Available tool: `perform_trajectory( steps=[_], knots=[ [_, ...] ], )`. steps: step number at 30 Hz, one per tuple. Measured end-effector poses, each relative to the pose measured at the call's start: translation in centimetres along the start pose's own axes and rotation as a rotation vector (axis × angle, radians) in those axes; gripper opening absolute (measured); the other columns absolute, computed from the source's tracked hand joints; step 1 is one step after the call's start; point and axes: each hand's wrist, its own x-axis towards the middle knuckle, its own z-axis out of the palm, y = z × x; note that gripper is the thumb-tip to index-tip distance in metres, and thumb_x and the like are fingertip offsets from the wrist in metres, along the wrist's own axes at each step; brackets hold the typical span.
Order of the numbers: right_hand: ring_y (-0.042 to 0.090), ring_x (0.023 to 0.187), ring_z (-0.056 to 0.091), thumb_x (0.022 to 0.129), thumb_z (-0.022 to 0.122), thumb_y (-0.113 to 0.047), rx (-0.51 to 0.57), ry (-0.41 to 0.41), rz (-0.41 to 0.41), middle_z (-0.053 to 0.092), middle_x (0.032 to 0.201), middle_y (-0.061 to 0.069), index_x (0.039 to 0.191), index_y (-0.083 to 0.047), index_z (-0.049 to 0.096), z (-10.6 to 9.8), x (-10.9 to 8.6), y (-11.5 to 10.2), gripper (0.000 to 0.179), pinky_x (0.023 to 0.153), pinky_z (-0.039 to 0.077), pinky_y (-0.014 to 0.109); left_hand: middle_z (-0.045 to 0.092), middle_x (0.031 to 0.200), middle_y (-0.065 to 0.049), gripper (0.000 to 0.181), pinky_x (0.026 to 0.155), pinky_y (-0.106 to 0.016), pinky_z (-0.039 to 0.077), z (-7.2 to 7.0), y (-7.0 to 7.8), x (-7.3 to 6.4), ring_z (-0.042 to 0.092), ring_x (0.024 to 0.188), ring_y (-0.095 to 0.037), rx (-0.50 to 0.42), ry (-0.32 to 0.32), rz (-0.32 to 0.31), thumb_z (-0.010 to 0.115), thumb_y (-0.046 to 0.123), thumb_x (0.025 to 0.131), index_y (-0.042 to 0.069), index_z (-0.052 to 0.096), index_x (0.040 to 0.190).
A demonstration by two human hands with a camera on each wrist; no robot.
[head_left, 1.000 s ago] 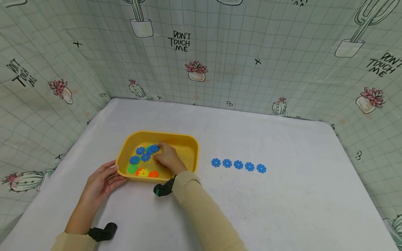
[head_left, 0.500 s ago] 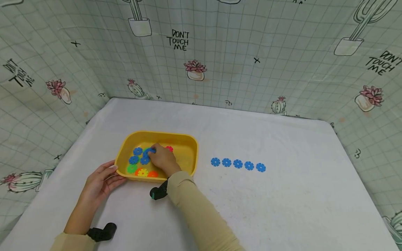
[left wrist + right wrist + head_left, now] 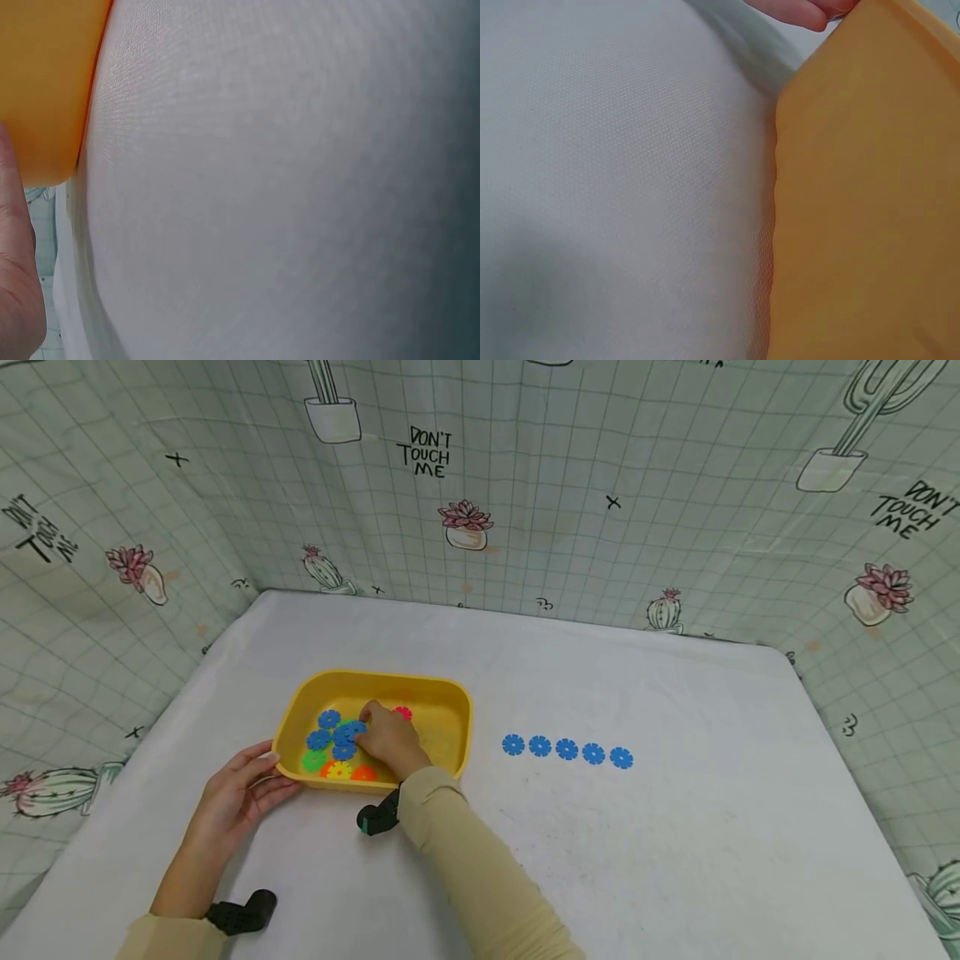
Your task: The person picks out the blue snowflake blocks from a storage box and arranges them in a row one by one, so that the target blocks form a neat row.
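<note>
A yellow plastic tray [image 3: 442, 718] sits on the white table, its outer wall also filling part of both wrist views. My left hand [image 3: 236, 797] grips its front left corner, thumb at the rim and the other fingers along the outside. Over the tray, my right hand [image 3: 392, 739] reaches in and pinches a blue snowflake disc [image 3: 356, 729] among other blue snowflake discs [image 3: 318, 740]. Green [image 3: 313, 762], yellow [image 3: 340, 770] and orange discs [image 3: 364, 773] lie along the tray's front left. A pink disc [image 3: 404, 713] shows behind the right hand.
Several blue snowflake discs [image 3: 567, 749] lie in a spaced row on the white tablecloth [image 3: 675, 843], right of the tray. A grid-patterned cloth [image 3: 540, 527] with cactus drawings rises behind and at both sides of the table.
My right hand has shifted left inside the tray, uncovering the pink disc, and the blue disc at its fingertips has moved slightly toward me. My left hand stays on the tray corner.
</note>
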Motion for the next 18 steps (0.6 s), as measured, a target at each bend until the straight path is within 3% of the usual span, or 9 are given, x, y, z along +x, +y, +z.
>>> perform_trajectory(
  steps=[8,18],
  knots=[
    [0.016,0.078,0.049,0.088,0.063,-0.029,0.008,-0.012,-0.006,0.061,0.095,-0.001,0.106,-0.02,0.054,-0.18,-0.14,0.03,0.022,0.068,0.041,0.022,0.069,0.086,0.003,0.014,0.073,-0.028,0.058,0.0,0.05,0.05,0.069,0.076,-0.012,0.003,0.0,-0.003,0.059,0.016,0.092,0.024,0.057,0.103],
    [0.015,0.069,0.045,0.09,0.062,-0.023,0.068,-0.026,-0.036,0.045,0.071,0.001,0.09,-0.015,0.048,-0.41,-0.38,0.32,0.016,0.056,0.032,0.02,0.069,0.086,0.003,0.013,0.073,-0.028,0.058,0.02,0.1,-0.01,0.068,0.075,-0.013,-0.003,-0.003,-0.008,0.058,0.015,0.092,0.024,0.058,0.102]
  ],
)
